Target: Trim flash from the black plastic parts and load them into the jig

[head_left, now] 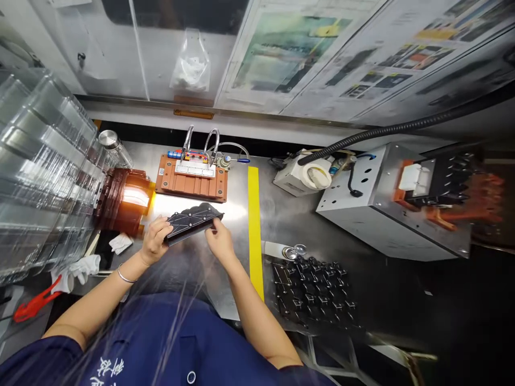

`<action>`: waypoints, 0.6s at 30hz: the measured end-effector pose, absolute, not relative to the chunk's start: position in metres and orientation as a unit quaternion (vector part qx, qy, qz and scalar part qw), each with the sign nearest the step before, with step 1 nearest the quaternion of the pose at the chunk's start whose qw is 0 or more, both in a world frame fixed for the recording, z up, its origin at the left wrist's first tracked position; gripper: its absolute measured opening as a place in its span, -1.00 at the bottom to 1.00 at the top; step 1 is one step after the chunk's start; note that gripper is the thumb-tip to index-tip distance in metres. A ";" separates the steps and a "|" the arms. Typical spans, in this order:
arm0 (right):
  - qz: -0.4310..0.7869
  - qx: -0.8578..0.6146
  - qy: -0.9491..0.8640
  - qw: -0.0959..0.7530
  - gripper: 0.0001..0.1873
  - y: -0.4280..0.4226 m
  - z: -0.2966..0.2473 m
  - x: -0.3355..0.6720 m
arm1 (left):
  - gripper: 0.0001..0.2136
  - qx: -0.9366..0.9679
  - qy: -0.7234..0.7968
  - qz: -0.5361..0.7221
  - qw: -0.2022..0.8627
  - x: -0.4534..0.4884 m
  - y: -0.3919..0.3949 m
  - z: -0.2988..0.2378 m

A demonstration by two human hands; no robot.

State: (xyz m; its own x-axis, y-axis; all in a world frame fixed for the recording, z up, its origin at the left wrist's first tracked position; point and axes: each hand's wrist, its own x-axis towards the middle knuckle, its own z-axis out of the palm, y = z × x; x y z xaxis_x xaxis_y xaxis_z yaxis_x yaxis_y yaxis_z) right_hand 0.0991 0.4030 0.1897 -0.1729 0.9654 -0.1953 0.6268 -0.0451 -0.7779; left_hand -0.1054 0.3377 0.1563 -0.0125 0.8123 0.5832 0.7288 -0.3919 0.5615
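Observation:
A black ribbed part with small shiny studs point(192, 221) is held tilted over the front of the metal bench. My left hand point(156, 238) is closed around its left end. At its right end, my right hand point(219, 238) pinches the lower edge, fingertips partly hidden behind the part. Just beyond it sits a brown fixture block point(191, 185) with a white perforated strip point(196, 170) on top and two curved metal tubes above. To the right, several similar black parts point(317, 292) lie in rows on the bench.
Stacked clear plastic trays point(40, 171) rise on the left beside amber tape rolls point(124, 198) and a glass bottle point(115, 147). Yellow tape point(255, 230) crosses the metal bench point(281, 220). On the right stand a white device point(301, 177) with a black hose and a metal box point(362, 214).

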 end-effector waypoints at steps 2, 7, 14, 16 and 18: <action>0.423 -0.580 -0.682 0.141 -0.74 0.375 0.208 0.076 | -0.74 0.720 0.548 0.426 0.019 -0.106 0.329 0.164; 0.745 -0.292 -0.592 0.101 -0.53 0.330 0.230 0.052 | -0.70 0.728 0.543 0.412 -0.070 -0.114 0.305 0.189; 0.657 -0.467 -0.592 0.019 -0.58 0.330 0.120 0.072 | -0.65 0.630 0.658 0.348 -0.220 -0.203 0.261 0.288; 0.627 -0.455 -0.632 -0.020 -0.77 0.314 0.093 0.074 | -0.62 0.558 0.717 0.325 -0.264 -0.249 0.258 0.330; 0.603 -0.454 -0.655 -0.030 -0.89 0.296 0.076 0.077 | -0.54 0.451 0.791 0.306 -0.276 -0.299 0.264 0.368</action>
